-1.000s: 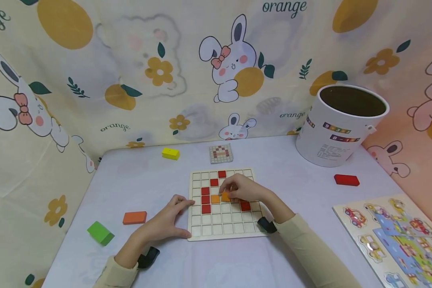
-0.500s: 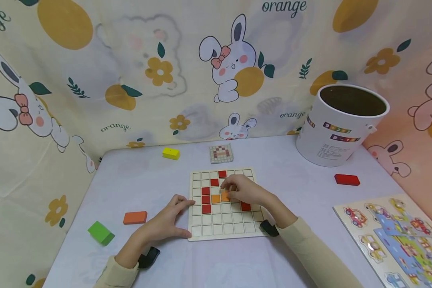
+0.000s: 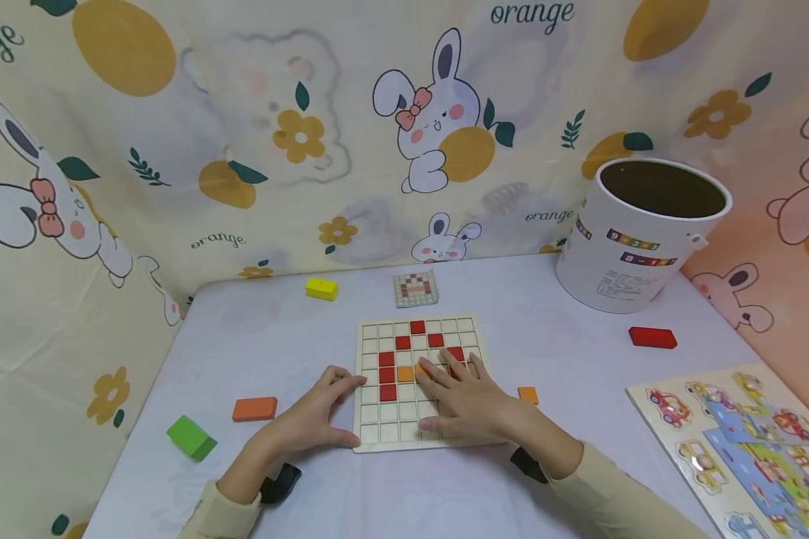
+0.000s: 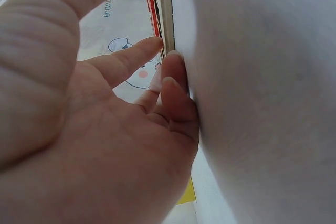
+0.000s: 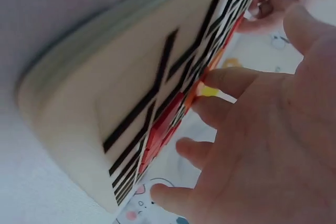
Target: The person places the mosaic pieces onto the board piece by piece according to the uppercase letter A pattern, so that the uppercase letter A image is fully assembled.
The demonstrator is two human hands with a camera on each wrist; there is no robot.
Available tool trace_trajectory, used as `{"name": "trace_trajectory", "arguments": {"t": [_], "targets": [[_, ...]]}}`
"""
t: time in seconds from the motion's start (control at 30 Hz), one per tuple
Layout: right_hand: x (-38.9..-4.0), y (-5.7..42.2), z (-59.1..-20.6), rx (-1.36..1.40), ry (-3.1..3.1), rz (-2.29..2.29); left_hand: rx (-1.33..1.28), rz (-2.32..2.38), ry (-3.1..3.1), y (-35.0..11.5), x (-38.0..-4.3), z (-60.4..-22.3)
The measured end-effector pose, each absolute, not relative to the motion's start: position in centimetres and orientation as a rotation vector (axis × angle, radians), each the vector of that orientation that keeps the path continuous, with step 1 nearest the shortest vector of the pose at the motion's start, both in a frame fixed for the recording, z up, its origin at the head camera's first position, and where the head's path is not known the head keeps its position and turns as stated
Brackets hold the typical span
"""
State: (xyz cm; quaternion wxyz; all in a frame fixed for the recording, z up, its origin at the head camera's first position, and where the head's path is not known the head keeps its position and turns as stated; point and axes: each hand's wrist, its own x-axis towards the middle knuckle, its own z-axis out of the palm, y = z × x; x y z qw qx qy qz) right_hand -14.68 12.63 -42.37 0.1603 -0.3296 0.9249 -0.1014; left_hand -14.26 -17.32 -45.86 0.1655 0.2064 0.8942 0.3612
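A cream grid board point(image 3: 369, 433) lies flat on the table, with several red tiles point(image 3: 386, 376) in its squares. One orange tile point(image 3: 404, 373) sits beside the red column; another is mostly covered by my right fingertips. My right hand point(image 3: 470, 404) spreads over the board's right half, fingers extended and index fingertip touching the covered orange tile. In the right wrist view, the fingertips point(image 5: 202, 106) meet orange and red tiles. My left hand point(image 3: 310, 415) rests against the board's left edge, thumb at the lower-left corner. A loose orange tile point(image 3: 528, 395) lies right of the board.
A small pattern card point(image 3: 415, 289) lies behind the board. Around it are a yellow block point(image 3: 321, 289), an orange block point(image 3: 255, 409), a green block point(image 3: 192, 438) and a red block point(image 3: 652, 337). A white bucket point(image 3: 637, 247) stands back right; a picture puzzle point(image 3: 694, 460) lies front right.
My right hand has let go of the orange tile, its fingers spreading as it moved right and nearer. Red tiles on the right and the loose orange tile show now. The left hand stays put.
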Motion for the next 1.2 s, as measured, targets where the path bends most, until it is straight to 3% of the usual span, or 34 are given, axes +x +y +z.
{"name": "trace_trajectory", "arguments": {"t": [0.33, 0.67, 0.87, 1.2], "targets": [[-15.5, 14.6, -42.6, -0.945, 2.591, -0.581, 0.591, 1.048, 2.54, -17.3, -14.2, -46.0], [-16.1, 22.9, -42.8, -0.67, 2.528, -1.166, 0.596, 1.04, 2.537, -17.0, -14.3, -46.0], [-15.2, 25.5, -43.8, -0.632, 2.556, -1.175, 0.593, 1.045, 2.538, -17.1, -14.3, -46.0], [-15.3, 24.5, -43.6, -0.65, 2.669, -1.066, 0.598, 1.039, 2.549, -17.3, -14.3, -46.0]]}}
